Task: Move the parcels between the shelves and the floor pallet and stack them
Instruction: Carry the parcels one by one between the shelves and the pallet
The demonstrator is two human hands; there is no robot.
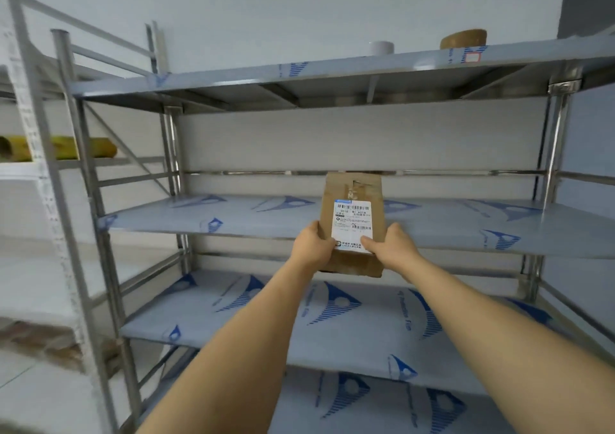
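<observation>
A flat brown cardboard parcel (pixel 353 194) with a white shipping label is held in front of the steel rack, over the front edge of its middle shelf (pixel 253 215). My left hand (pixel 314 245) grips the parcel's lower left side, thumb on the label. My right hand (pixel 392 245) grips the lower right side the same way. The parcel's far end reaches over the shelf; whether it touches the shelf I cannot tell. The floor pallet is out of view.
The rack's lower shelf (pixel 266 327) and the one below it carry blue-printed film. On the top shelf stand a white roll (pixel 381 47) and a brown tape roll (pixel 463 38). A second rack at the left holds a yellow roll (pixel 83 147).
</observation>
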